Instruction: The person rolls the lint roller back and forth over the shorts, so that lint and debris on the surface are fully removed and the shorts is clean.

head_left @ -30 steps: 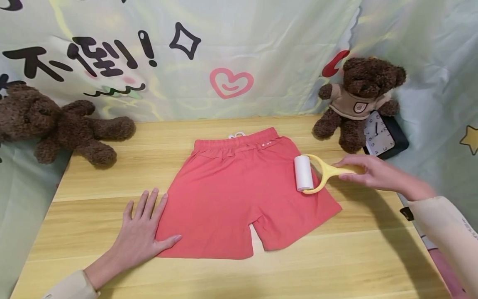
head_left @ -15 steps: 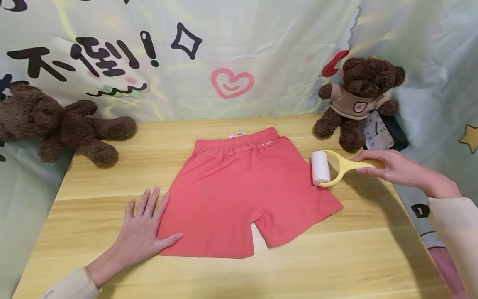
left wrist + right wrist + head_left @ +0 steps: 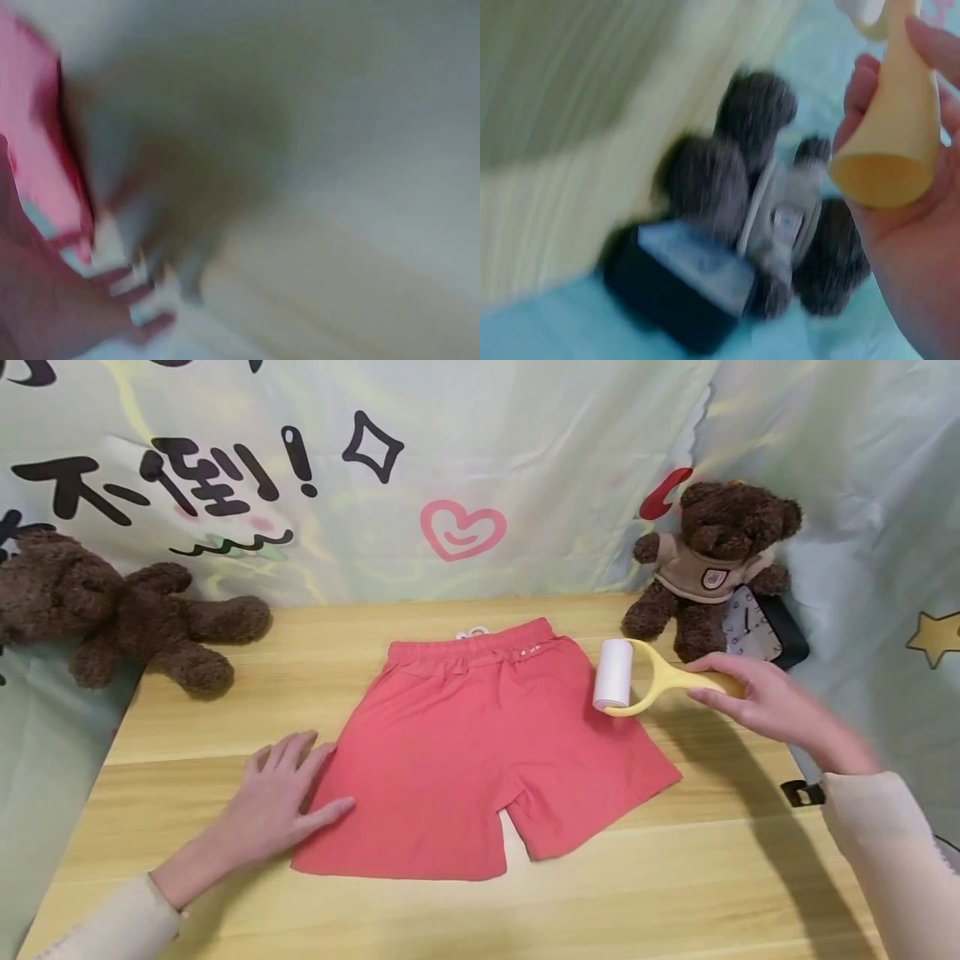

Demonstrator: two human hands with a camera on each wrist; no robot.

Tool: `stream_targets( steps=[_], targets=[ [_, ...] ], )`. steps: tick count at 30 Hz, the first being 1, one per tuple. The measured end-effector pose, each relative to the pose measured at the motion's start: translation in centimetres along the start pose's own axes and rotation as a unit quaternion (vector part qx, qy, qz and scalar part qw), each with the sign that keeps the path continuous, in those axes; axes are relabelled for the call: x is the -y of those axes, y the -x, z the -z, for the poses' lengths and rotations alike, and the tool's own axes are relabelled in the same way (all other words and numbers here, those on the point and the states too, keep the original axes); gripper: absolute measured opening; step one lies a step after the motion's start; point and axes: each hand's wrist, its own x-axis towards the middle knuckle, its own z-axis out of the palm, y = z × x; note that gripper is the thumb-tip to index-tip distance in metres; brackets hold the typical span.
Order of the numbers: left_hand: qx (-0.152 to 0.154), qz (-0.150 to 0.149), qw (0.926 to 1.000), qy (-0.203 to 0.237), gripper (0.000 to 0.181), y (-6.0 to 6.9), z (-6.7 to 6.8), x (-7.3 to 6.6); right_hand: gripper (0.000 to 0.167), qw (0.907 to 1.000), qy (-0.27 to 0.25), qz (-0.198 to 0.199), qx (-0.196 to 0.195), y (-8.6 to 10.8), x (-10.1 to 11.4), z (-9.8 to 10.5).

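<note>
Red shorts point(image 3: 450, 760) lie spread on the wooden table, waistband toward the back. My right hand point(image 3: 765, 702) grips the yellow handle point(image 3: 678, 678) of a lint roller, whose white roll point(image 3: 613, 674) is over the right side of the shorts; contact with the cloth cannot be told. In the right wrist view my fingers and thumb wrap the yellow handle point(image 3: 892, 127). At the left edge of the shorts is my left hand point(image 3: 273, 797), fingers slightly bent, thumb over the cloth. The left wrist view is blurred, with the hand point(image 3: 67, 307) beside the red cloth point(image 3: 45, 127).
A brown teddy bear point(image 3: 150, 618) lies at the back left of the table point(image 3: 450, 922). Another bear in a beige shirt point(image 3: 705, 568) sits at the back right, with a black-framed clock point(image 3: 757, 631) beside it. A printed cloth point(image 3: 562, 468) hangs behind.
The roller first went right to the shorts' edge, then came back left and a little toward the back. My left hand has shifted slightly left, its fingers more bent, uncovering the shorts' lower left corner.
</note>
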Motion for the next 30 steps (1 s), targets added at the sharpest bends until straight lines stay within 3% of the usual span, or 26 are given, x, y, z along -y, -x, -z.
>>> stream_targets(
  steps=[4, 8, 14, 17, 21, 30],
  targets=[
    [0.044, -0.023, 0.9973, 0.054, 0.085, -1.6, 2.1, 2.4, 0.036, 0.9990, -0.014, 0.034, -0.026, -0.5, 1.8, -2.4],
    [0.086, -0.056, 0.9907, 0.089, 0.099, -2.7, 3.5, 4.4, 0.035, 0.9981, -0.036, 0.045, -0.024, -0.9, 4.5, -4.5],
    [0.132, -0.093, 0.9837, 0.078, 0.128, -2.5, 3.4, 5.1, 0.035, 0.9947, -0.070, 0.074, -0.015, -1.3, 8.5, -7.4],
    [0.134, -0.108, 0.9834, 0.056, 0.136, -2.0, 3.2, 4.9, 0.033, 0.9929, -0.083, 0.083, -0.015, -1.5, 10.6, -9.1],
    [0.113, -0.128, 0.9849, 0.025, 0.141, -1.2, 2.7, 4.6, 0.031, 0.9902, -0.091, 0.106, -0.007, -1.9, 13.5, -11.4],
    [0.093, -0.131, 0.9871, 0.008, 0.145, -0.2, 2.3, 4.1, 0.029, 0.9801, -0.122, 0.149, 0.047, -3.3, 20.4, -16.1]
  ],
)
